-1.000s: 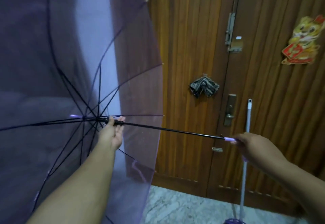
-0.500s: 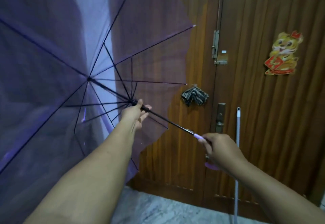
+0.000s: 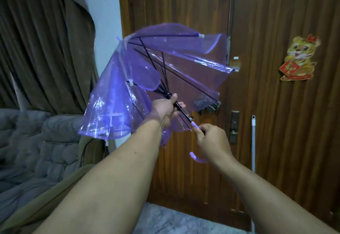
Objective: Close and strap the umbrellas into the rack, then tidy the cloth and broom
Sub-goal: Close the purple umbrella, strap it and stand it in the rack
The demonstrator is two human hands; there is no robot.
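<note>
Our left hand [image 3: 163,108] grips the purple umbrella [image 3: 147,72] by its runner, our right hand [image 3: 211,140] grips the handle; half-folded ribs could pinch our fingers.

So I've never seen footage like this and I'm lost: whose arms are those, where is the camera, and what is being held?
There is no machine here. A person wears a camera on the head, looking forward and down, so the two bare arms are their own. The left hand grips the black shaft of a half-folded purple umbrella. The right hand holds its curved handle. Behind stands a wooden door with a tiger sticker; a broom stick leans against it. A grey sofa sits at left.
</note>
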